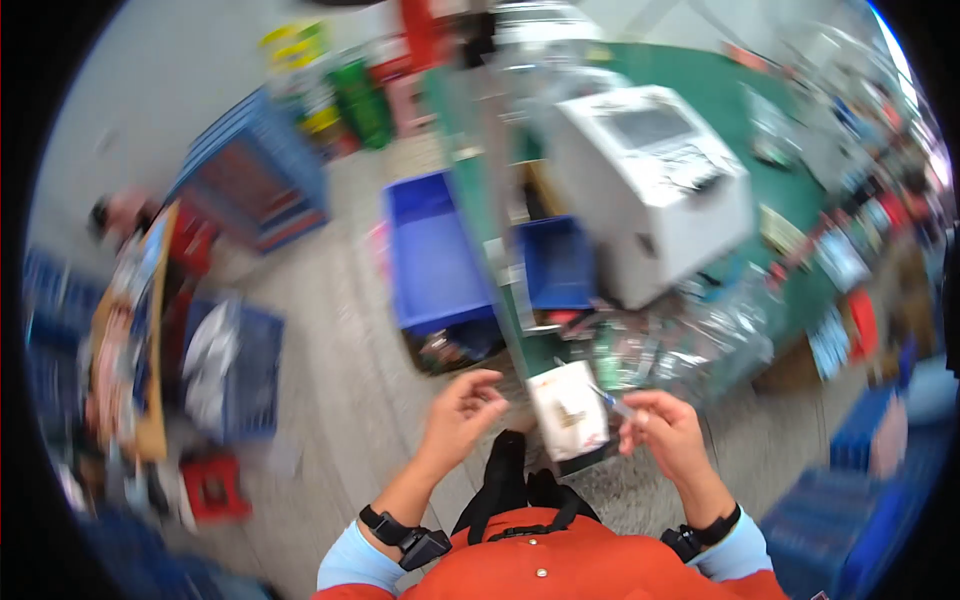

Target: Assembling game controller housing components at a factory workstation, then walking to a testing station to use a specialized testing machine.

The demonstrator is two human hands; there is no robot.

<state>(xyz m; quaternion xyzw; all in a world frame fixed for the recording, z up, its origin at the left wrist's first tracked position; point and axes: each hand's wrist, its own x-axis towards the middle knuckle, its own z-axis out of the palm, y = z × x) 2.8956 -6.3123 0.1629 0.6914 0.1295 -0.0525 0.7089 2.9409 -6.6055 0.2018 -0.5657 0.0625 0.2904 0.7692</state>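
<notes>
A small white packet (570, 412) stands upright between both hands, its long axis running away from the person, above the lap. The right hand (668, 432) pinches a thin clear strip beside it; the left hand (462, 412) hovers, fingers curled, slightly apart.

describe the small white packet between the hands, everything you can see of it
The small white packet is a flat, roughly rectangular pouch, white with a brownish picture on its face; it looks like glossy plastic or card, though motion blur hides detail. It stands nearly upright, tilted a little, with a dark edge at its bottom. It sits between the left hand and the right hand. Neither hand clearly touches it; what supports it cannot be told.
</notes>
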